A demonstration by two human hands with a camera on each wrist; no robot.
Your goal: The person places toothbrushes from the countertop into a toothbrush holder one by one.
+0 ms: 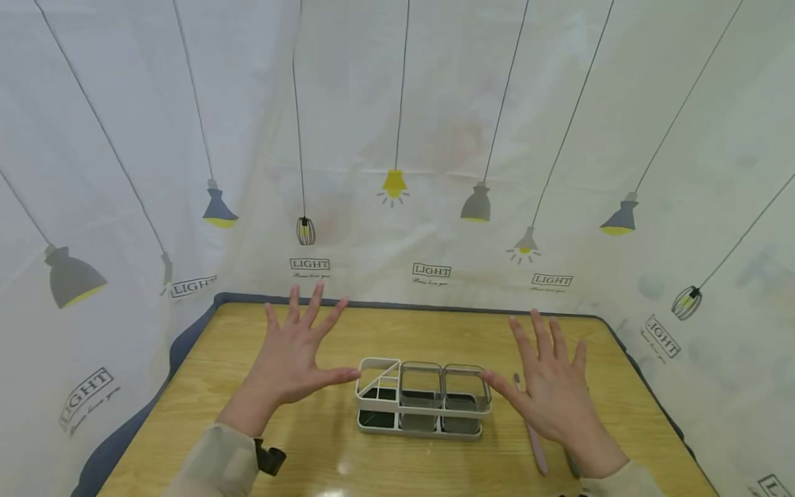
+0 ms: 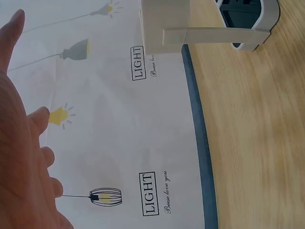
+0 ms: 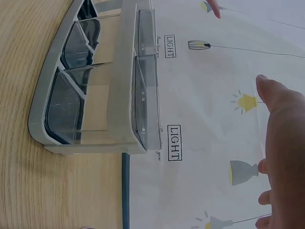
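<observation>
A white rack [image 1: 379, 404] with a divided left section and dark base inserts stands on the table. Two clear cups [image 1: 421, 383] sit side by side in its middle and right sections. Left of the rack my left hand [image 1: 295, 359] is held up with fingers spread, its thumb overlapping the rack's left end in the head view. My right hand [image 1: 553, 393] is spread likewise on the other side, thumb pointing at the right cup. Both palms hold nothing. A pink toothbrush [image 1: 537, 449] lies partly behind the right hand. Beside that wrist, a greyish handle [image 1: 573, 464] is mostly hidden.
The wooden table [image 1: 323, 442] has a dark blue edge [image 1: 397, 305] at the back. White sheeting [image 1: 348, 124] printed with hanging lamps surrounds it on the back and sides. A black band with a clip [image 1: 270, 457] is on the left wrist.
</observation>
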